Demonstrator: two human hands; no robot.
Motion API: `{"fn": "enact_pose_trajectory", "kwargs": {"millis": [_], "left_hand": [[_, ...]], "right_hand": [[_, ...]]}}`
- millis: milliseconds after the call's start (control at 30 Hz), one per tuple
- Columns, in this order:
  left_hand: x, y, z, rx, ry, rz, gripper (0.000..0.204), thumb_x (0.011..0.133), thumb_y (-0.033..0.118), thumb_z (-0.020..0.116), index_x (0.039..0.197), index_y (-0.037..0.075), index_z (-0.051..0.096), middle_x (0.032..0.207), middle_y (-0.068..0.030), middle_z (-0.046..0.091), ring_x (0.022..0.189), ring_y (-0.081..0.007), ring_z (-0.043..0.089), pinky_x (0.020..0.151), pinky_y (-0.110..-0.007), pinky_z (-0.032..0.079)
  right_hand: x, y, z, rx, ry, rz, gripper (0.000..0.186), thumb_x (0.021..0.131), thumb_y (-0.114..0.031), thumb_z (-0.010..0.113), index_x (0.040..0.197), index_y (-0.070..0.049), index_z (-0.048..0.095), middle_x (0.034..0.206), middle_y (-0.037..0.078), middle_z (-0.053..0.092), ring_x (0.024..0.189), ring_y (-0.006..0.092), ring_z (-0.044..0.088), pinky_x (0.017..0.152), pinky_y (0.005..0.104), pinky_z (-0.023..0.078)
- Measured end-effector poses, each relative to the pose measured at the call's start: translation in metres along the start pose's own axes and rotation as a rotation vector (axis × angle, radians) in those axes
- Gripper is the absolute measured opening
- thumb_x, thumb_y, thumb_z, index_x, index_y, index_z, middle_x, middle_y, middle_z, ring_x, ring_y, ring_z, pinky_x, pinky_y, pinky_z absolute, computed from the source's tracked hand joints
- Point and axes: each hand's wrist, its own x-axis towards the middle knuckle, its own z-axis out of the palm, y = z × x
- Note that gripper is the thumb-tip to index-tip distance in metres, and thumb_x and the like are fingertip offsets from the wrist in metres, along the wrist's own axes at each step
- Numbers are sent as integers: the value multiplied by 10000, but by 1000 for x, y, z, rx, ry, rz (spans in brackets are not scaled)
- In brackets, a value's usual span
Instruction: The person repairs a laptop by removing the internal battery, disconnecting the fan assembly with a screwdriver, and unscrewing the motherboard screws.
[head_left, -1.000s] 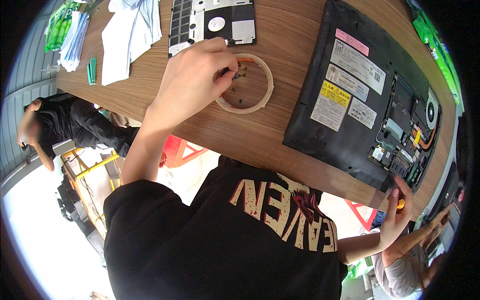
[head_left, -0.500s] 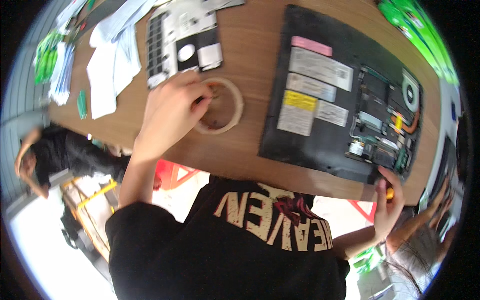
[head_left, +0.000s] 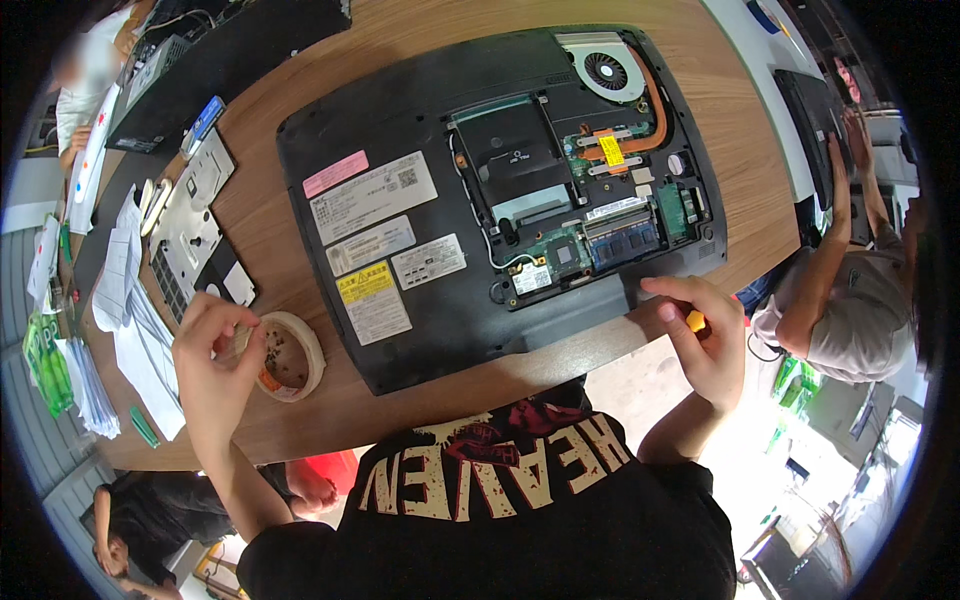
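My left hand is closed in a pinch at the rim of a tape roll holding small dark screws. I cannot make out what is between its fingertips. My right hand is closed on a yellow-handled tool, at the near right edge of an upside-down black laptop. The laptop's bottom cover is off, showing a fan, a copper heat pipe, a memory module and boards.
The wooden table also bears a removed panel, papers, green packets and a green stapler-like object. Co-workers sit at top left, right and bottom left. A dark laptop lies at far right.
The view has swung, so the laptop sits more central and more of the table's back shows. My left hand stays at the tape roll; my right hand keeps the yellow tool.
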Motion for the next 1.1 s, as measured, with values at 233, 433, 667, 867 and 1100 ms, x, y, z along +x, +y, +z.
{"fn": "enact_pose_trajectory", "kwargs": {"millis": [233, 433, 667, 867, 1100], "left_hand": [[91, 49, 21, -333, -213, 361, 111, 706, 33, 683, 792, 34, 613, 741, -14, 478, 616, -100, 406, 553, -241, 320], [156, 74, 57, -309, -266, 490, 83, 758, 19, 688, 816, 37, 632, 793, 6, 498, 695, -78, 434, 599, -214, 333], [176, 80, 83, -287, -306, 594, 91, 761, 37, 706, 835, 64, 659, 762, 5, 494, 653, -92, 436, 557, -232, 332], [182, 80, 83, -254, -321, 597, 99, 748, 40, 710, 833, 65, 665, 727, 2, 480, 623, -100, 420, 543, -241, 327], [186, 83, 79, -214, -366, 648, 91, 753, 46, 706, 831, 58, 660, 725, -6, 473, 617, -107, 414, 538, -248, 325]], "right_hand": [[-7, 9, -3, 4, 116, 83, 209, 827, 51, 613, 1012, -13, 685, 796, 62, 645, 632, 86, 532, 557, 209, 382], [-10, 26, 6, 63, 180, 169, 183, 820, 56, 603, 973, -5, 683, 751, 39, 610, 605, 71, 464, 541, 208, 329], [-12, 32, 4, 31, 169, 208, 142, 840, 13, 603, 961, 0, 677, 740, 34, 597, 609, 82, 460, 550, 217, 329], [-14, 37, 5, 56, 218, 222, 123, 847, -10, 611, 952, 5, 674, 748, 37, 608, 615, 82, 474, 556, 214, 336], [-14, 39, 2, 66, 196, 242, 123, 855, -22, 608, 957, 11, 669, 783, 58, 639, 639, 91, 519, 576, 213, 365]]}}
